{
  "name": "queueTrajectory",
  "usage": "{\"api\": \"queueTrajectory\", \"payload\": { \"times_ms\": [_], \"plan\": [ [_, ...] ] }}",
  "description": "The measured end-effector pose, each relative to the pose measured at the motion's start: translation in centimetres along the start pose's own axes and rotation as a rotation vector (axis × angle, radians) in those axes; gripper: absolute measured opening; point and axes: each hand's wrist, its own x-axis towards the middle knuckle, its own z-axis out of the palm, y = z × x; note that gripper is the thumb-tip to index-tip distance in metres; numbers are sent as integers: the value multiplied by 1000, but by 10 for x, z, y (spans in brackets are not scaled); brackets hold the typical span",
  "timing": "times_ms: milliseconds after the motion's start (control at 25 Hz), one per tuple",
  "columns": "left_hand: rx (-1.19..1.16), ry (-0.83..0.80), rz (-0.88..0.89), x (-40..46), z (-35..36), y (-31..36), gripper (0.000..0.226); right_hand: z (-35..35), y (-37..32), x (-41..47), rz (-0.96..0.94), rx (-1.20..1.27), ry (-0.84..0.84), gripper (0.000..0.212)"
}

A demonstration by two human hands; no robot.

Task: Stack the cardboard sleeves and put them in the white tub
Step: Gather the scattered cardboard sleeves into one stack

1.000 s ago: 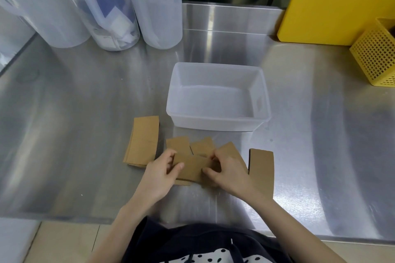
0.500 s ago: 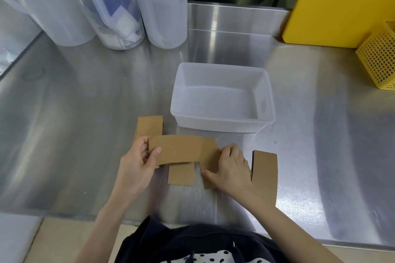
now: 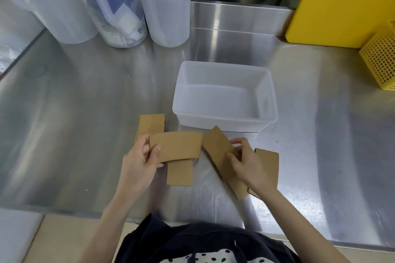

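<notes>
The white tub (image 3: 269, 91) stands empty at the middle of the steel counter. My left hand (image 3: 139, 162) pinches the left end of a flat brown cardboard sleeve (image 3: 179, 146) held above the counter. My right hand (image 3: 248, 160) grips a second sleeve (image 3: 218, 149), tilted diagonally, just in front of the tub. A small stack of sleeves (image 3: 151, 125) lies behind my left hand. One sleeve (image 3: 180, 172) lies flat under the held one. Another sleeve (image 3: 269, 162) lies to the right, partly hidden by my right hand.
Three tall translucent plastic containers (image 3: 119, 6) stand at the back left. A yellow box (image 3: 342, 1) and a yellow perforated basket (image 3: 382, 57) sit at the back right. The counter's front edge (image 3: 64, 209) runs just before my body.
The hands have drawn apart. My left hand holds one sleeve by itself now, and my right hand has taken hold of a second sleeve and turned it diagonal.
</notes>
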Motion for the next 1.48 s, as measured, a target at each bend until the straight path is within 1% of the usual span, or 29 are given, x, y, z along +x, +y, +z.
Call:
{"api": "queueTrajectory", "payload": {
  "times_ms": [120, 200, 360, 440, 600, 720, 800, 920, 1000, 1040, 1120, 1160, 1200, 1280, 1400, 1480],
  "plan": [
    [-20, 7, -5, 1, 2, 2, 16, -17, 0, -1, -17, -1, 50, 19],
    [-28, -2, -11, 1, 4, 3, 15, -24, -4, -3, -46, 4, 54, 18],
    [-10, -79, -29, -4, 17, 10, 23, -24, -22, -10, -161, 14, -7, 26],
    [-29, -122, -43, -6, 23, 14, 25, -19, -31, -11, -223, -14, -50, 23],
    [-148, -200, -76, -8, 33, 21, 10, -7, -40, -8, -314, -30, -69, 26],
    [-207, -234, -77, -10, 38, 23, 21, -1, -42, -6, -328, -29, -53, 24],
    [-226, -222, -85, -10, 38, 23, 22, 0, -40, -5, -333, -33, -24, 21],
    [-216, -183, -75, -9, 35, 20, 22, -5, -29, -3, -287, -49, 57, 18],
    [-206, -134, -57, -8, 32, 18, 24, -10, -16, -1, -182, -119, 98, 24],
    [-207, -106, -52, -6, 30, 17, 24, -11, -9, -1, -111, -208, 80, 32],
    [-199, -65, -51, -4, 27, 15, 19, -6, 5, -4, 9, -492, -23, 55],
    [-190, -54, -54, -3, 26, 14, 17, -1, 10, -6, 38, -609, -61, 62],
    [-184, -45, -54, -2, 25, 13, 17, 4, 13, -7, 47, -682, -70, 65],
    [-175, -32, -49, -3, 24, 13, 17, 11, 14, -7, 41, -725, -41, 60],
    [-171, -34, -46, -4, 23, 14, 28, 13, 14, -4, 36, -691, -41, 55],
    [-159, -30, -49, -4, 24, 14, 23, 12, 15, -4, 31, -624, -47, 57]
  ]
}}
